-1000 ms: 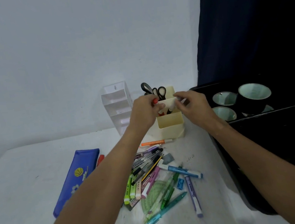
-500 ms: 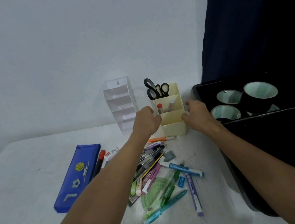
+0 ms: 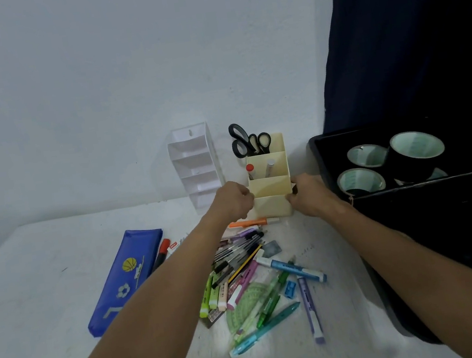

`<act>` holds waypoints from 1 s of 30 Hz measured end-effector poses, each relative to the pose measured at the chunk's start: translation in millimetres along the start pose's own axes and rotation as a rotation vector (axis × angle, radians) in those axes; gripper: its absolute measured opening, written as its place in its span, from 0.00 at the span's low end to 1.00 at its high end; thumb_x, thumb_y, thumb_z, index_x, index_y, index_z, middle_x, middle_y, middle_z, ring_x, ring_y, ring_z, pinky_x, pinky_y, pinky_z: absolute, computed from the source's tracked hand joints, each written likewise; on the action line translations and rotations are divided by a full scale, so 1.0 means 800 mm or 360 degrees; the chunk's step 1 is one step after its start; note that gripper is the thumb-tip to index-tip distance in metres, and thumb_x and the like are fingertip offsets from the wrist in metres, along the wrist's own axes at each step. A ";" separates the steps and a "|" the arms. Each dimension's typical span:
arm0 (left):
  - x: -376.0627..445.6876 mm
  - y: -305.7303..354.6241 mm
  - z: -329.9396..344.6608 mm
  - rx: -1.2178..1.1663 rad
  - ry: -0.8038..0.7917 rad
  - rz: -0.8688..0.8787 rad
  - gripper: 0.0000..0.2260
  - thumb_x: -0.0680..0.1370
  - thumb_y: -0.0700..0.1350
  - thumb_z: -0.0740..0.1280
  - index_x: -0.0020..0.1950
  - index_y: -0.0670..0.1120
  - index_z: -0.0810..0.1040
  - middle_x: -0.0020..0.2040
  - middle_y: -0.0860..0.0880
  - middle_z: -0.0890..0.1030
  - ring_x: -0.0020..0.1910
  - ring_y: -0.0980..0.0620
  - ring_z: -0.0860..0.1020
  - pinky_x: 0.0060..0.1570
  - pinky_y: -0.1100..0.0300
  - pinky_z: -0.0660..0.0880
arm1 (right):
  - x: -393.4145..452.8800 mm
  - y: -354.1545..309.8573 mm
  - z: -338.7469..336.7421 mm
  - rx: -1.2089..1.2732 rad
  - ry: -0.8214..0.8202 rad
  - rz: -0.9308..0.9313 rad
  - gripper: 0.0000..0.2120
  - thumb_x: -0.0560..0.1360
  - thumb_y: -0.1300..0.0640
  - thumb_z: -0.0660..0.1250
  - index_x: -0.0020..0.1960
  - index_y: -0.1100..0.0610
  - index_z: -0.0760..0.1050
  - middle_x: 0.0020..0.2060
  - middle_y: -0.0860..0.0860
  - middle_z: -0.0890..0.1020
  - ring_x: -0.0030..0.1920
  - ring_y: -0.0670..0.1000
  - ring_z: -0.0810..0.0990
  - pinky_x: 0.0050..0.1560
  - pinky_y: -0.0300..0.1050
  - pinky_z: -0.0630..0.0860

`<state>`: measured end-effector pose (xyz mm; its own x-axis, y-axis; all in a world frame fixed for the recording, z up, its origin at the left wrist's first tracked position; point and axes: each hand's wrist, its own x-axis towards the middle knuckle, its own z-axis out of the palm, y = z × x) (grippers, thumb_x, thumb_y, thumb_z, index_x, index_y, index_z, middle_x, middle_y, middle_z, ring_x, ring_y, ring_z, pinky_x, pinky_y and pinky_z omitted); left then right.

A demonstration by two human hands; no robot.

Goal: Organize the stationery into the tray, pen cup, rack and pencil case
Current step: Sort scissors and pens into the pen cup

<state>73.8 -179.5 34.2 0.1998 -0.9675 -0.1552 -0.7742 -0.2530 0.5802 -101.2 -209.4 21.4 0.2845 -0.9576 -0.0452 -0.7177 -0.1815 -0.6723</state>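
Note:
A cream stepped pen cup (image 3: 271,187) stands near the wall with black scissors (image 3: 249,143) in its back cell and a red-capped stick (image 3: 250,170) and a grey one in the middle cell. My left hand (image 3: 234,200) presses its left side, fingers curled. My right hand (image 3: 310,195) holds its right side. In front lies a heap of pens and highlighters (image 3: 247,271). The blue pencil case (image 3: 127,279) rests to the left. A white tiered rack (image 3: 196,166) leans on the wall. The black tray (image 3: 411,184) sits at the right.
Several tape rolls (image 3: 389,157) sit in the black tray. A dark curtain (image 3: 420,31) hangs behind it. A green protractor (image 3: 246,302), a blue sharpener (image 3: 290,289) and a red marker (image 3: 163,249) lie among the loose items on the white table (image 3: 37,328).
Both hands came down from the top of the pen cup, where the left hand held the red-capped stick, to its lower sides. The red-capped stick now stands in the middle cell.

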 end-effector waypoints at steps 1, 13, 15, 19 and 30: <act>-0.002 -0.003 -0.003 -0.0002 -0.0033 0.0015 0.12 0.78 0.43 0.61 0.52 0.41 0.82 0.45 0.43 0.84 0.33 0.49 0.80 0.27 0.63 0.73 | -0.001 -0.001 -0.001 -0.0014 0.0029 -0.0012 0.14 0.77 0.62 0.64 0.62 0.60 0.76 0.58 0.58 0.80 0.57 0.56 0.79 0.54 0.46 0.75; -0.067 -0.086 -0.087 0.0427 -0.0072 -0.0043 0.14 0.75 0.41 0.67 0.60 0.45 0.79 0.54 0.46 0.82 0.46 0.50 0.77 0.50 0.63 0.71 | -0.037 -0.057 0.007 -0.0349 -0.0376 -0.0602 0.07 0.73 0.56 0.70 0.50 0.56 0.81 0.43 0.48 0.79 0.40 0.42 0.74 0.35 0.30 0.68; -0.092 -0.103 -0.102 0.0495 -0.0106 -0.0089 0.13 0.75 0.42 0.68 0.59 0.46 0.80 0.53 0.48 0.83 0.46 0.52 0.76 0.50 0.64 0.69 | -0.051 -0.076 0.016 -0.0373 -0.0532 -0.0773 0.08 0.73 0.56 0.70 0.52 0.55 0.81 0.42 0.47 0.78 0.40 0.43 0.75 0.37 0.31 0.70; -0.139 -0.142 -0.122 0.0613 -0.0087 -0.0230 0.10 0.74 0.44 0.69 0.55 0.47 0.81 0.51 0.48 0.83 0.49 0.49 0.79 0.50 0.59 0.75 | -0.069 -0.103 0.037 -0.0413 -0.0722 -0.0993 0.08 0.73 0.56 0.70 0.51 0.53 0.82 0.41 0.45 0.80 0.37 0.40 0.76 0.39 0.30 0.70; -0.214 -0.216 -0.086 0.0449 -0.0247 -0.0553 0.19 0.69 0.57 0.73 0.39 0.41 0.79 0.34 0.44 0.80 0.32 0.49 0.76 0.32 0.61 0.70 | -0.040 -0.151 0.149 -0.0654 -0.0767 -0.1133 0.12 0.76 0.59 0.66 0.59 0.56 0.78 0.60 0.55 0.76 0.61 0.53 0.74 0.62 0.45 0.71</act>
<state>214.3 29.7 15.6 0.4002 -0.8082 -0.4320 -0.8147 -0.5297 0.2362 52.1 -130.3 16.4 0.9065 -0.4133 -0.0866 -0.4160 -0.8389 -0.3511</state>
